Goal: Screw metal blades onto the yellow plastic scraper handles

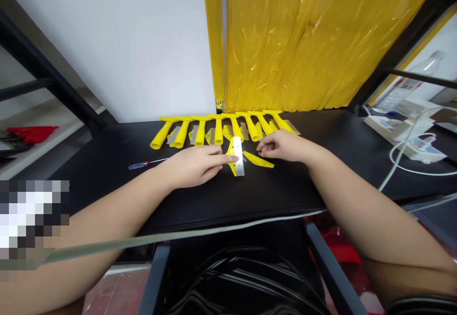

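My left hand [196, 165] is closed around a yellow scraper, its index finger lying along the metal blade [240, 165]. Part of the scraper's yellow head [232, 147] shows behind the blade; its handle is hidden under my hand. Just right of the blade lies a loose yellow clamp plate [259, 160] with small holes. My right hand [282, 144] hovers low beyond that plate, thumb and fingers pinched together. Something small and dark shows at those fingertips, too small to name. A screwdriver [140, 165] with a clear handle lies left of my left hand, its shaft pointing toward it.
Several yellow scrapers [200, 132] stand in a row at the back of the black table [221, 201], small blades and yellow pieces among them. Behind are a white panel [157, 44] and yellow plastic sheeting [303, 44]. A white cable [396, 158] and power strip [421, 146] are at right.
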A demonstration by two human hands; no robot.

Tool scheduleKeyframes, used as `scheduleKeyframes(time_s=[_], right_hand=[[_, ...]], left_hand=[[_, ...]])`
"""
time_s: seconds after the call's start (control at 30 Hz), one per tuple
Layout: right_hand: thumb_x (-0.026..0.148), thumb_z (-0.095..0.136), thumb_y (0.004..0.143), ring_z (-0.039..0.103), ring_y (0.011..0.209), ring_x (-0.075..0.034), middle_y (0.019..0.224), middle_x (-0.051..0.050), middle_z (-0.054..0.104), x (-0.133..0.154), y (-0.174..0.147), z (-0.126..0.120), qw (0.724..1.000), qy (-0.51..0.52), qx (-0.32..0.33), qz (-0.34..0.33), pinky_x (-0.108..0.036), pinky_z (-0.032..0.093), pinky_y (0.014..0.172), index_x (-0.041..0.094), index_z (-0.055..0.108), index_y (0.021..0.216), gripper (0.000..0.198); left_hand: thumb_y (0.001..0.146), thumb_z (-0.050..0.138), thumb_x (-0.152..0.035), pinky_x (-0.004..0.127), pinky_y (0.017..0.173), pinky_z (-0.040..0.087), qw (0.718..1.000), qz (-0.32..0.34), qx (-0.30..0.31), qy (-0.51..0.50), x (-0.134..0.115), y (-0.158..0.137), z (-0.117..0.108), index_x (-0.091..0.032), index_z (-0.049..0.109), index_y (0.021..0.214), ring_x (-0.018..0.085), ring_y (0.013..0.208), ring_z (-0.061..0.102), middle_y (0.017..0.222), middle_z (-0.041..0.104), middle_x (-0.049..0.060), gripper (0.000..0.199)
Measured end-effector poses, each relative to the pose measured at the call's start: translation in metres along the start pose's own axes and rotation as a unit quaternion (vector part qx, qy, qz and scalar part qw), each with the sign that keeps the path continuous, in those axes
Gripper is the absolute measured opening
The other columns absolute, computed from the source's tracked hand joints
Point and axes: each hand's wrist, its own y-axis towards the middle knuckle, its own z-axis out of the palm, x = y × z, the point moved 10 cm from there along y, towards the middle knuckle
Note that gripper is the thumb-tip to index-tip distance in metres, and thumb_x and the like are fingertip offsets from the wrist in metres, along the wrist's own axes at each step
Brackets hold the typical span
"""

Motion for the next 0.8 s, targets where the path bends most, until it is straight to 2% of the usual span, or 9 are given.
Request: scheduleKeyframes(time_s=[0.3, 0.4, 0.53, 0.67, 0.8], right_hand=[[0.011, 0.075, 0.084, 0.074, 0.08, -0.019, 0.088, -0.003, 0.081, 0.004, 0.003, 0.004, 0.999, -0.046, -0.001, 0.006, -0.032, 0.056, 0.075, 0.02, 0.083, 0.094, 0.016], [0.015, 0.074, 0.088, 0.072, 0.083, -0.021, 0.093, -0.006, 0.079, 0.019, 0.001, 0.003, 0.996, -0.074, -0.015, -0.04, -0.034, 0.055, 0.078, 0.02, 0.083, 0.094, 0.012], [0.029, 0.08, 0.088, 0.067, 0.099, -0.027, 0.103, -0.01, 0.072, 0.037, -0.004, 0.004, 0.987, -0.119, -0.023, -0.102, -0.041, 0.052, 0.092, 0.021, 0.083, 0.097, 0.012], [0.038, 0.084, 0.087, 0.064, 0.103, -0.028, 0.106, -0.01, 0.068, 0.032, -0.004, 0.009, 0.988, -0.131, -0.018, -0.086, -0.042, 0.051, 0.095, 0.021, 0.082, 0.098, 0.02], [0.038, 0.085, 0.086, 0.064, 0.103, -0.028, 0.105, -0.01, 0.068, 0.028, -0.001, 0.012, 0.988, -0.129, -0.024, -0.075, -0.042, 0.051, 0.095, 0.021, 0.082, 0.097, 0.02]], left_hand=[[0.107, 0.046, -0.023, 0.028, 0.072, 0.051, 1.0, -0.005, 0.01, 0.009, 0.001, 0.0, 0.002, -0.031, 0.063, 0.15, 0.019, 0.086, 0.065, 0.102, 0.067, 0.006, 0.047], [0.107, 0.047, -0.024, 0.028, 0.071, 0.05, 1.0, -0.005, 0.008, 0.007, 0.001, -0.001, 0.002, -0.031, 0.064, 0.15, 0.019, 0.086, 0.064, 0.103, 0.067, 0.006, 0.047], [0.107, 0.047, -0.024, 0.028, 0.071, 0.051, 1.0, -0.007, 0.014, 0.002, 0.002, -0.001, 0.003, -0.031, 0.063, 0.15, 0.019, 0.087, 0.065, 0.104, 0.067, 0.006, 0.047], [0.107, 0.047, -0.024, 0.029, 0.074, 0.052, 1.0, -0.013, 0.026, -0.001, 0.004, 0.0, 0.004, -0.029, 0.062, 0.151, 0.019, 0.088, 0.065, 0.105, 0.067, 0.007, 0.048], [0.107, 0.047, -0.024, 0.03, 0.075, 0.052, 0.999, -0.018, 0.036, 0.0, 0.005, 0.0, 0.006, -0.028, 0.062, 0.151, 0.02, 0.089, 0.066, 0.107, 0.068, 0.007, 0.048]])
